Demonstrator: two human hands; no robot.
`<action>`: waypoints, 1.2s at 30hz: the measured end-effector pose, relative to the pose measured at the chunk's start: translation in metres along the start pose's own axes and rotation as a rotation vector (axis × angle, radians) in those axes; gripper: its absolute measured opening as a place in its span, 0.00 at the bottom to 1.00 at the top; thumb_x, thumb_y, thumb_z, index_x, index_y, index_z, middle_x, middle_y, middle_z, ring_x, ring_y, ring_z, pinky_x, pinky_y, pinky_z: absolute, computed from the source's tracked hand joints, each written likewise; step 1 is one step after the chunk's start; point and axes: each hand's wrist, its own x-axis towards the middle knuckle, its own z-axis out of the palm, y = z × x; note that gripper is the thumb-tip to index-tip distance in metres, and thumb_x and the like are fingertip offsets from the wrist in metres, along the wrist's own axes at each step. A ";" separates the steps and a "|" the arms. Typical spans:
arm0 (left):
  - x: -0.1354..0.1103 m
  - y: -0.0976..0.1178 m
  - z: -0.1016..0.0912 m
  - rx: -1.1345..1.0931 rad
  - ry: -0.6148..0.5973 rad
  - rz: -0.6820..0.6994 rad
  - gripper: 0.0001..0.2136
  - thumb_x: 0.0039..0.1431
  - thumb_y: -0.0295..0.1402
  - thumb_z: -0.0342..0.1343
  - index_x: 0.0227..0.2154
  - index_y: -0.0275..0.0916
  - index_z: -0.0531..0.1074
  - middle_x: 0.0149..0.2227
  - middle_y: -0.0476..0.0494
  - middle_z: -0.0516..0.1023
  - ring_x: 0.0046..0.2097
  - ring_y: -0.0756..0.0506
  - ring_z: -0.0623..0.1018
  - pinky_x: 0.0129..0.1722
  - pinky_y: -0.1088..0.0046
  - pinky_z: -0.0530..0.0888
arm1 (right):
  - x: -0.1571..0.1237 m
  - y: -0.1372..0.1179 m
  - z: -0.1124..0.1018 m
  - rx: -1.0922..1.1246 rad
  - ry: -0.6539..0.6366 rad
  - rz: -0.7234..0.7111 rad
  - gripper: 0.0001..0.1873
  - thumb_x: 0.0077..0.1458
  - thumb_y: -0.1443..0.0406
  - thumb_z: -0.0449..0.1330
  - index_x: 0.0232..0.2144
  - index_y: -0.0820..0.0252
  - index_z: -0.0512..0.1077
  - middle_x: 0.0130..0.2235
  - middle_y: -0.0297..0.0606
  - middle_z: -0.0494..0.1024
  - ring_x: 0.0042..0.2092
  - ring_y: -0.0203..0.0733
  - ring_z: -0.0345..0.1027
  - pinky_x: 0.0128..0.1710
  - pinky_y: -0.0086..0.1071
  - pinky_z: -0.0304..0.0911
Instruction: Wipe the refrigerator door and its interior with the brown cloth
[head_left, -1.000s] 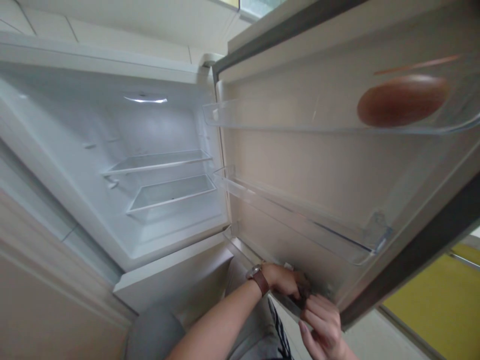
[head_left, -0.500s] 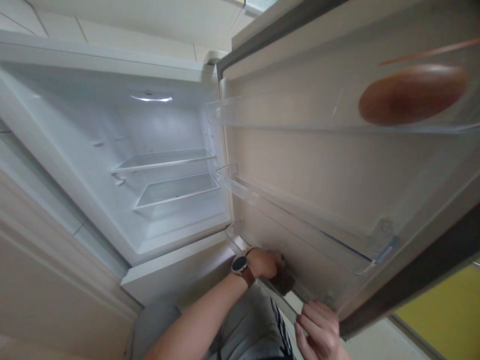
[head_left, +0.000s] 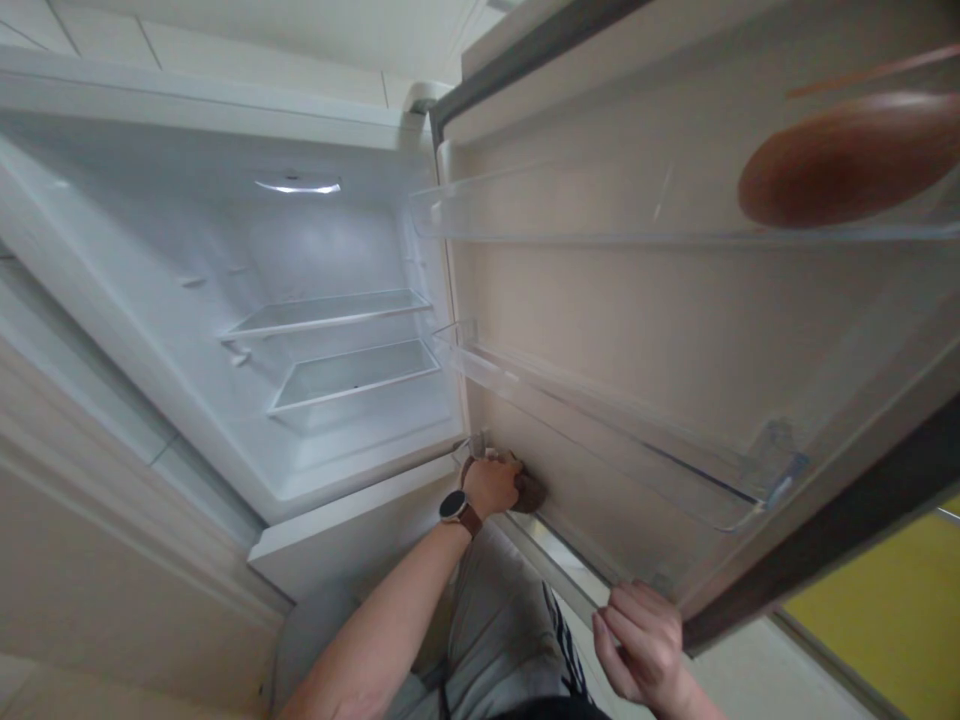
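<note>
My left hand (head_left: pixel 491 484), with a watch on its wrist, is closed on a brown cloth (head_left: pixel 531 493). It presses the cloth down inside the lowest door bin (head_left: pixel 559 550), near the hinge end. Part of the cloth is hidden under the fingers. At the other end of that bin, my right hand (head_left: pixel 641 635) has its fingers curled over the front rim. The bin is fixed to the inner side of the open fridge door (head_left: pixel 600 320).
A clear middle door bin (head_left: pixel 600 430) runs above my hands. In the top door bin (head_left: pixel 562 215) lies a reddish-brown oval object (head_left: pixel 847 160), seen through the plastic. To the left, the lit fridge compartment (head_left: pixel 330 235) has glass shelves (head_left: pixel 356 375).
My left hand has slid with the cloth along the lowest bin, leftward to the hinge end. My right hand has stayed at the rim. The view has shifted slightly.
</note>
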 end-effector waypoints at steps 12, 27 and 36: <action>0.001 0.010 0.008 -0.017 0.052 0.037 0.16 0.65 0.31 0.52 0.45 0.36 0.83 0.45 0.31 0.85 0.50 0.35 0.84 0.48 0.58 0.80 | -0.007 0.021 -0.009 -0.012 0.013 0.030 0.14 0.57 0.77 0.58 0.27 0.56 0.60 0.24 0.31 0.56 0.27 0.37 0.48 0.30 0.36 0.41; 0.005 0.019 0.015 -0.063 0.061 0.036 0.15 0.63 0.32 0.53 0.45 0.36 0.83 0.45 0.31 0.85 0.50 0.34 0.84 0.48 0.58 0.79 | -0.008 0.037 -0.017 -0.032 0.041 0.088 0.18 0.59 0.76 0.58 0.23 0.56 0.57 0.23 0.29 0.54 0.26 0.35 0.48 0.29 0.34 0.42; 0.003 0.013 0.015 -0.029 0.053 0.039 0.15 0.64 0.32 0.52 0.44 0.37 0.83 0.45 0.32 0.85 0.50 0.35 0.84 0.47 0.59 0.79 | -0.006 0.028 -0.012 -0.043 0.047 0.097 0.20 0.58 0.77 0.58 0.22 0.56 0.56 0.23 0.29 0.53 0.26 0.34 0.48 0.29 0.35 0.41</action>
